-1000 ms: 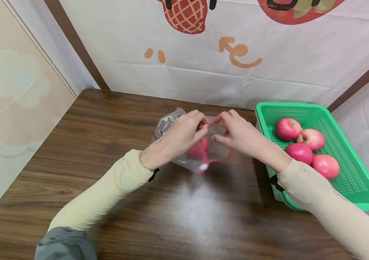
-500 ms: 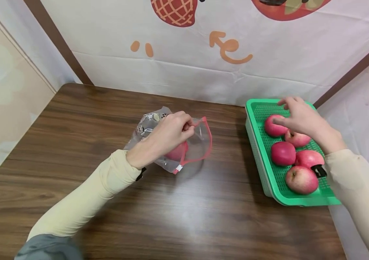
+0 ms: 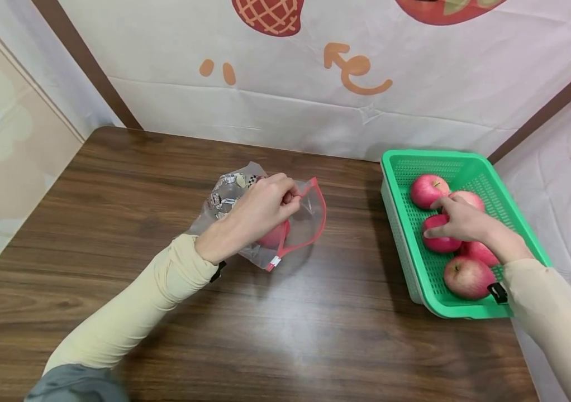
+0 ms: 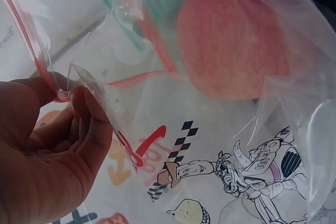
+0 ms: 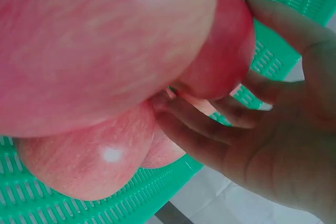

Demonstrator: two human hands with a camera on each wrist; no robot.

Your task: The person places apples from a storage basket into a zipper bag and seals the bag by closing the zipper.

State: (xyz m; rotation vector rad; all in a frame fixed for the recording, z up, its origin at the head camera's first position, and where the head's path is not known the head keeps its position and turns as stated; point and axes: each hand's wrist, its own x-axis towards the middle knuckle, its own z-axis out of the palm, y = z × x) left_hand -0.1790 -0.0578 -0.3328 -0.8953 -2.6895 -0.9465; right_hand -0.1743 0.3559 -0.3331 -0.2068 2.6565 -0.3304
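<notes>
My left hand (image 3: 265, 206) pinches the red-edged mouth of a clear zip bag (image 3: 227, 192) printed with cartoon figures. Through the plastic, a red apple (image 4: 231, 40) shows inside the bag in the left wrist view. The mouth gapes to the right, with a white slider (image 3: 276, 261) at its near corner. Over at the green basket (image 3: 406, 234), my right hand (image 3: 471, 223) has its thumb and fingers round a dark red apple (image 3: 443, 244). The right wrist view has the fingers (image 5: 199, 140) under that apple (image 5: 231, 40) and the thumb at its edge.
Several other apples crowd the basket, among them a paler one (image 3: 466, 277) at the near end and one (image 3: 428, 191) at the far end. The brown wooden table (image 3: 285, 335) meets a printed white cloth (image 3: 285, 123) at the back.
My right hand has left the bag's mouth, swung right to the basket and come down onto the dark red apple. The left hand keeps its pinch on the bag.
</notes>
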